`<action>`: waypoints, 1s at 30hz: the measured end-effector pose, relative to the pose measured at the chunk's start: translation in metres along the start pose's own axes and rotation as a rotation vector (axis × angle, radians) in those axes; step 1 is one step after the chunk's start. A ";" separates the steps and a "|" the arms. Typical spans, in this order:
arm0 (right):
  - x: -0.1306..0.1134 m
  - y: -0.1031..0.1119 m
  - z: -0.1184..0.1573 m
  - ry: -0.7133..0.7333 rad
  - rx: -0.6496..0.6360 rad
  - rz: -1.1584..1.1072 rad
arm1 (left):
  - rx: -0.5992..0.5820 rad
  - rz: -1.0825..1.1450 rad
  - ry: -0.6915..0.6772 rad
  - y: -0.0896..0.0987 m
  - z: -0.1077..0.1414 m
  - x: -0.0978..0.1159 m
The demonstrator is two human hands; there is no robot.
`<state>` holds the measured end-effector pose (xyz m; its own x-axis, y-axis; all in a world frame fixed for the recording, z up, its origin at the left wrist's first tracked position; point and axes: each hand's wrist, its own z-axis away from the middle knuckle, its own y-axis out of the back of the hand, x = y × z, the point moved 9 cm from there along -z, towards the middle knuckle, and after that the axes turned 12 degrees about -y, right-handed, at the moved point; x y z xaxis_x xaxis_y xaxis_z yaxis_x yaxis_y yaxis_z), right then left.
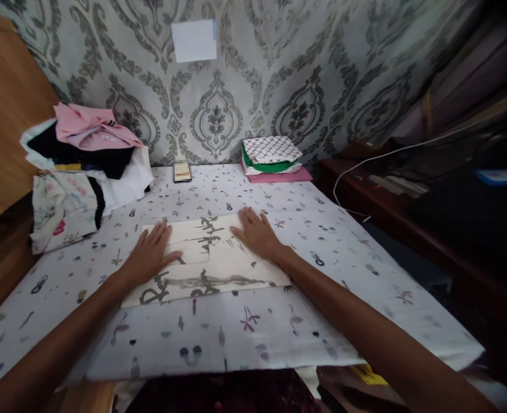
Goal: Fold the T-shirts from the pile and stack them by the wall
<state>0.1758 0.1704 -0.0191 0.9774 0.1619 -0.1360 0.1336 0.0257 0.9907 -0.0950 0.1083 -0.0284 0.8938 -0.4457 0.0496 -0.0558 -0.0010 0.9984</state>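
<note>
A cream garment with dark brush-style lettering (231, 267) lies folded flat on the printed white cloth of the table. My left hand (148, 255) rests palm down on its left end, fingers stretched out and thumb pointing inward. On the far right part of the garment my right hand (257, 232) also lies flat, its fingers extended. Neither hand grips the fabric. Creases run along the garment's near side, and part of each end is hidden under the hands.
A loose heap of clothes (90, 155) sits at the back left. Folded clothes (273, 155) are stacked at the back right. Between them, a small card-like item (182, 171) lies near the wall. A white cable (391, 150) hangs beside the table's right edge, near a dark red surface (365, 183).
</note>
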 end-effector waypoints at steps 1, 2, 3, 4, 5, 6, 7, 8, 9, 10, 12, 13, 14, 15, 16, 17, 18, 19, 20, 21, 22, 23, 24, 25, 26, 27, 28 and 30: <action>0.004 -0.003 -0.002 -0.023 -0.010 -0.006 | -0.008 0.005 0.010 -0.002 -0.001 -0.002; 0.007 -0.005 -0.003 -0.039 -0.008 -0.011 | -0.006 0.006 0.022 -0.004 -0.002 -0.003; 0.010 -0.007 -0.004 -0.049 0.001 -0.015 | -0.001 0.005 0.033 -0.004 -0.001 -0.004; 0.011 -0.008 -0.004 -0.049 0.013 -0.019 | 0.003 0.004 0.044 -0.005 0.001 -0.005; 0.013 -0.008 -0.004 -0.046 0.028 -0.023 | 0.003 0.007 0.056 -0.005 0.003 -0.006; 0.014 -0.007 -0.005 -0.039 0.044 -0.027 | 0.000 0.013 0.067 -0.005 0.005 -0.006; 0.016 -0.006 -0.005 -0.030 0.052 -0.029 | 0.000 0.024 0.076 -0.005 0.008 -0.006; 0.018 -0.004 -0.004 -0.022 0.052 -0.031 | 0.005 0.039 0.081 -0.004 0.011 -0.007; 0.019 -0.002 -0.004 -0.022 0.046 -0.033 | 0.015 0.063 0.081 -0.002 0.013 -0.008; 0.020 0.002 -0.002 -0.027 0.043 -0.037 | 0.026 0.098 0.076 0.001 0.015 -0.009; 0.015 0.016 0.008 -0.025 0.083 -0.057 | 0.068 0.201 0.064 0.008 0.016 -0.018; 0.005 0.026 0.016 -0.005 0.123 -0.076 | 0.099 0.265 0.069 0.013 0.015 -0.026; -0.010 0.035 0.027 0.038 0.156 -0.104 | 0.133 0.330 0.084 0.020 0.014 -0.036; -0.032 0.042 0.041 0.108 0.177 -0.137 | 0.170 0.388 0.118 0.026 0.011 -0.049; -0.058 0.045 0.057 0.195 0.147 -0.176 | 0.200 0.430 0.167 0.032 0.008 -0.064; -0.089 0.042 0.074 0.303 0.065 -0.223 | 0.212 0.454 0.223 0.037 0.004 -0.078; -0.121 0.038 0.092 0.420 -0.013 -0.248 | 0.204 0.463 0.273 0.040 -0.001 -0.090; -0.153 0.034 0.112 0.550 -0.061 -0.231 | 0.185 0.463 0.311 0.042 -0.006 -0.099; -0.182 0.031 0.129 0.670 -0.054 -0.192 | 0.161 0.458 0.336 0.042 -0.012 -0.105; -0.205 0.028 0.142 0.746 -0.039 -0.162 | 0.137 0.455 0.346 0.042 -0.017 -0.108; -0.222 0.025 0.148 0.781 -0.025 -0.135 | 0.117 0.459 0.346 0.042 -0.021 -0.108; -0.235 0.022 0.152 0.798 -0.006 -0.114 | 0.107 0.465 0.343 0.041 -0.025 -0.107; -0.243 0.019 0.152 0.797 0.006 -0.099 | 0.098 0.472 0.341 0.041 -0.027 -0.106; -0.249 0.017 0.150 0.789 0.012 -0.085 | 0.089 0.479 0.340 0.040 -0.028 -0.104; -0.252 0.016 0.149 0.783 0.015 -0.069 | 0.081 0.487 0.338 0.039 -0.028 -0.101; -0.254 0.015 0.147 0.778 0.013 -0.053 | 0.074 0.497 0.336 0.039 -0.028 -0.099; -0.256 0.015 0.145 0.773 0.005 -0.039 | 0.070 0.507 0.333 0.040 -0.028 -0.098; -0.256 0.016 0.142 0.753 -0.011 -0.038 | 0.070 0.533 0.329 0.043 -0.027 -0.095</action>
<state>-0.0486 -0.0106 0.0319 0.5954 0.7912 -0.1396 0.1596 0.0538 0.9857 -0.1708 0.1749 0.0108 0.8243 -0.1029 0.5568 -0.5508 0.0817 0.8306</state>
